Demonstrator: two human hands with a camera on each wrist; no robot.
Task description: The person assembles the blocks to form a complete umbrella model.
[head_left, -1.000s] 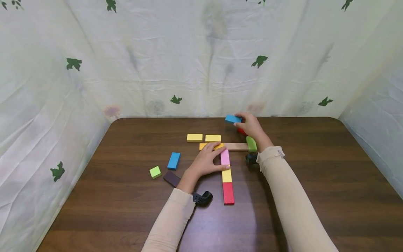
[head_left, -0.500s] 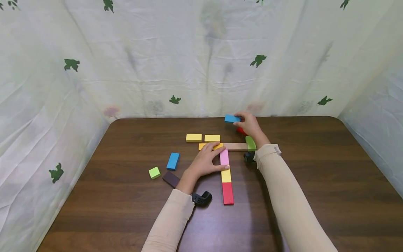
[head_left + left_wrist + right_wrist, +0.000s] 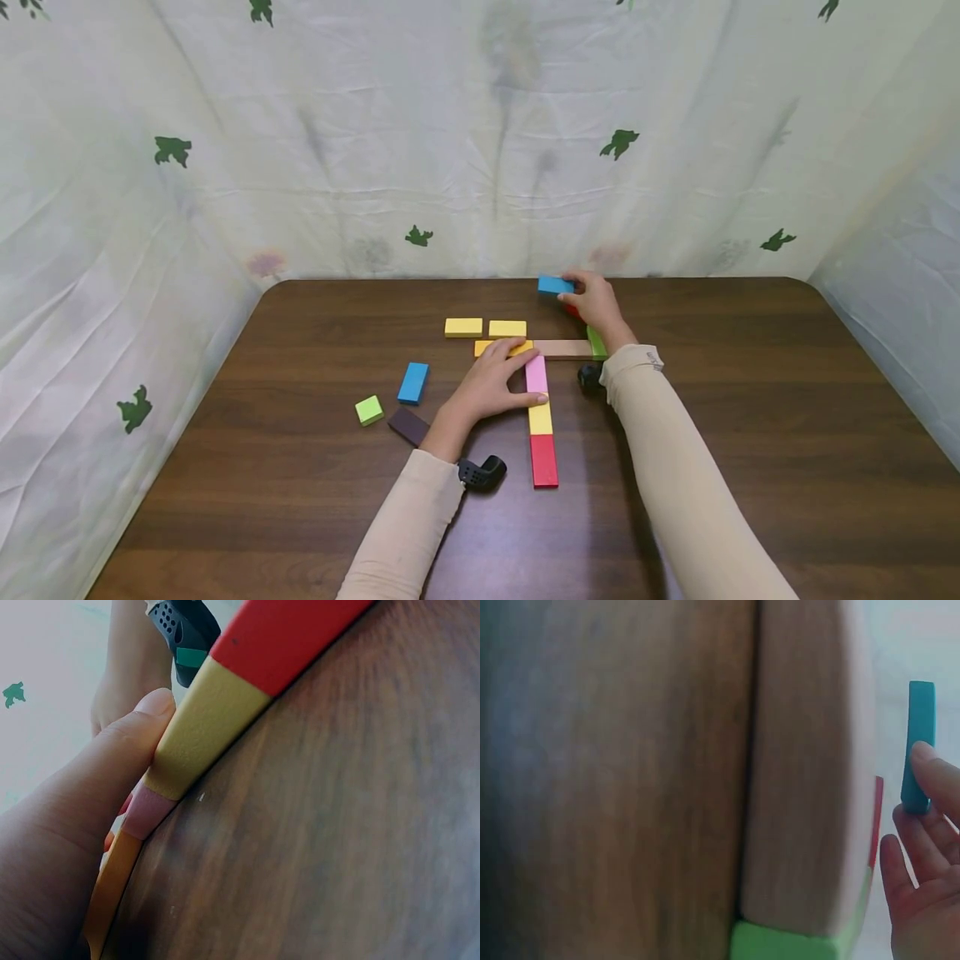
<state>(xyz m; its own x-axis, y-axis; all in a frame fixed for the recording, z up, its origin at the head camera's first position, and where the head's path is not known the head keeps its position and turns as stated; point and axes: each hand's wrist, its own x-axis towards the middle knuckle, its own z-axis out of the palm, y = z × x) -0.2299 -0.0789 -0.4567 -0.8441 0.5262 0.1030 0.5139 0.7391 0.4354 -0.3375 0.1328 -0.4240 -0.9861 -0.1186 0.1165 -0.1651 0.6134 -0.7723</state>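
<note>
My right hand (image 3: 596, 307) pinches one end of a flat blue block (image 3: 555, 285) between thumb and fingers near the table's far edge. In the right wrist view the blue block (image 3: 919, 746) stands out past the thumb. Below that hand lies a red block (image 3: 573, 311), mostly hidden, and a green block (image 3: 596, 343) partly behind the wrist. My left hand (image 3: 491, 385) rests with spread fingers on a line of blocks. Its thumb touches the yellow block (image 3: 540, 419) by the pink block (image 3: 536, 374); other fingers overlap the orange block (image 3: 483, 349).
A tan block (image 3: 562, 349) joins orange to green. A red block (image 3: 544, 461) ends the line nearest me. Two yellow blocks (image 3: 463, 327) lie behind. Left are a blue block (image 3: 413, 383), a lime block (image 3: 369, 410) and a dark block (image 3: 408, 426). A cloth backdrop (image 3: 337, 167) hangs beyond.
My right hand and the blue block have lowered slightly, and the right wrist has shifted a little left, covering more of the green block. My left hand stays put.
</note>
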